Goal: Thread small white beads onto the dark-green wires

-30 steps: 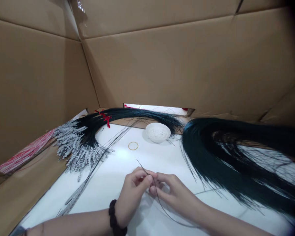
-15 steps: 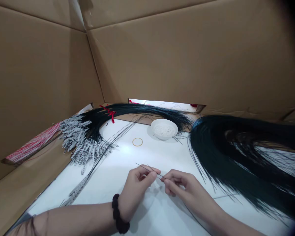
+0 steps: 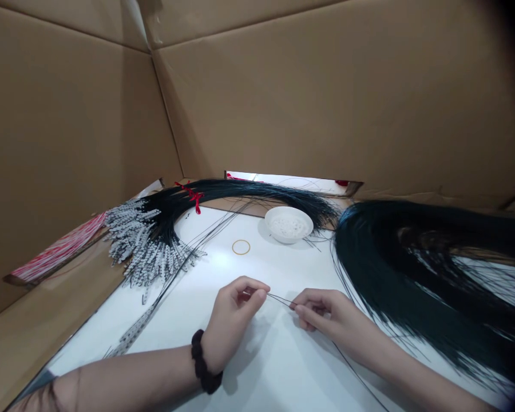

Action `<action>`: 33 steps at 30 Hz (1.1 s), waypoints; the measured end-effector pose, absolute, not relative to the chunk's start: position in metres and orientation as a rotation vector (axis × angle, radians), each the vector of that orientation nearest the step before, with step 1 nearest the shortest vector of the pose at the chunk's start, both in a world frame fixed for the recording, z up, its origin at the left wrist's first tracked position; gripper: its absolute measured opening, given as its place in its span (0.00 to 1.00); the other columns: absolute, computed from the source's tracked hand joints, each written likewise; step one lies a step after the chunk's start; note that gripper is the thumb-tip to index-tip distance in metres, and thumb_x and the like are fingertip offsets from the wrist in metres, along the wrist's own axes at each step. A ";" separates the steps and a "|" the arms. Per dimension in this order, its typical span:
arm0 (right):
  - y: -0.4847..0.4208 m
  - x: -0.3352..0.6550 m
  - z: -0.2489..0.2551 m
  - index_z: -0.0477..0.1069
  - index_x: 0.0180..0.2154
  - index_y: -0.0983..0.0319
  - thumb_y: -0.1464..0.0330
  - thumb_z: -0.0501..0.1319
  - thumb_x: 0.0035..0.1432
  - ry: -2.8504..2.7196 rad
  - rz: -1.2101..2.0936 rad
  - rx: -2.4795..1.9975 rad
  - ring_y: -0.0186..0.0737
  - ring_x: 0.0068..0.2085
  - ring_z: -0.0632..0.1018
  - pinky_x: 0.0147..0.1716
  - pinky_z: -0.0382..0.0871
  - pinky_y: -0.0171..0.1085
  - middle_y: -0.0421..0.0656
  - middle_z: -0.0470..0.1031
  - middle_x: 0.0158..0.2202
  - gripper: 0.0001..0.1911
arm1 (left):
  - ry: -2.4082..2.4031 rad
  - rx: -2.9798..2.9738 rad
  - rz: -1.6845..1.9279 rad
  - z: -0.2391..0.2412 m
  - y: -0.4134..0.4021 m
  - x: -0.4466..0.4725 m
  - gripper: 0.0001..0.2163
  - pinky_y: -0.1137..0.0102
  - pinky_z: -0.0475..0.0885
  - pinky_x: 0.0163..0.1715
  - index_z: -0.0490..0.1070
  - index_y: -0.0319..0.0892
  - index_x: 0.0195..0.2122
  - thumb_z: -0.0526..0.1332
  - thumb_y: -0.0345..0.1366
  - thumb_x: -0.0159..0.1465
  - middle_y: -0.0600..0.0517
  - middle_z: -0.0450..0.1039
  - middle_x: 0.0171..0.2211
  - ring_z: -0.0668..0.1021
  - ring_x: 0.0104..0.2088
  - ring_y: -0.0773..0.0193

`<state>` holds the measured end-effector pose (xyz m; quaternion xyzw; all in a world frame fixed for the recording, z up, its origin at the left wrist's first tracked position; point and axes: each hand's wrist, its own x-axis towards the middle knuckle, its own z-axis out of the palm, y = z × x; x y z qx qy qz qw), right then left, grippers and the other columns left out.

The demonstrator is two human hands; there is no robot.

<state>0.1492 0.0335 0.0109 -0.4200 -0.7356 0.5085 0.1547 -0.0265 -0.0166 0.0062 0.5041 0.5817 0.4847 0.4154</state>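
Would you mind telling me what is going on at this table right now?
A person works at a white table enclosed by brown cardboard walls. Their left hand and right hand each pinch a thin dark strand that runs between them, just above the tabletop. Behind it lie a small yellow ring and a white bowl of pale beads. A tied dark bundle with white beaded ends lies to the left, and a big loose dark bundle to the right.
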 end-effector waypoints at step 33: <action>0.042 0.159 0.021 0.69 0.29 0.64 0.64 0.51 0.54 -2.199 1.314 -1.176 0.35 0.26 0.68 0.27 0.60 0.33 0.41 0.69 0.22 0.12 | 1.697 1.666 1.029 0.011 -0.019 -0.030 0.07 0.73 0.56 0.23 0.57 0.44 0.30 0.45 0.36 0.63 0.58 0.56 0.20 0.62 0.21 0.68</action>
